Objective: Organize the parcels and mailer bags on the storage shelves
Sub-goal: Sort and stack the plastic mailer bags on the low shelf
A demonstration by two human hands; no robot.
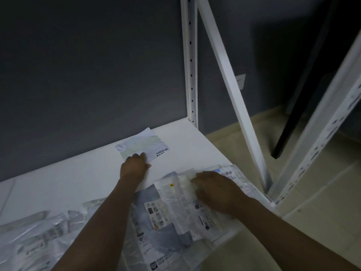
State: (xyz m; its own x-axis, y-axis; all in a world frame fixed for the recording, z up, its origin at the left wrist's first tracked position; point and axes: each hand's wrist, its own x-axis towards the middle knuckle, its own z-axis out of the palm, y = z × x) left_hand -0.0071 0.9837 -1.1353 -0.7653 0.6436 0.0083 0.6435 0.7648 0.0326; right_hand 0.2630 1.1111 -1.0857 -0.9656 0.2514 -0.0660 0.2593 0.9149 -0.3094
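A white shelf board [93,173] carries the mailer bags. A small white mailer bag [142,144] with pale tape and a printed label lies near the back wall; my left hand [134,165] holds its near edge with curled fingers. At the front right lies a heap of translucent mailer bags [175,204] with barcode labels, over a grey bag [168,237]. My right hand [214,190] lies on top of this heap, its fingers curled at the edge of the uppermost clear bag.
More clear mailer bags [39,235] cover the shelf's front left. White perforated uprights [191,65] and a diagonal brace [232,85] stand at the shelf's right end. A second rack's post [322,137] stands further right. Beige floor [322,202] lies below, with a dark grey wall behind.
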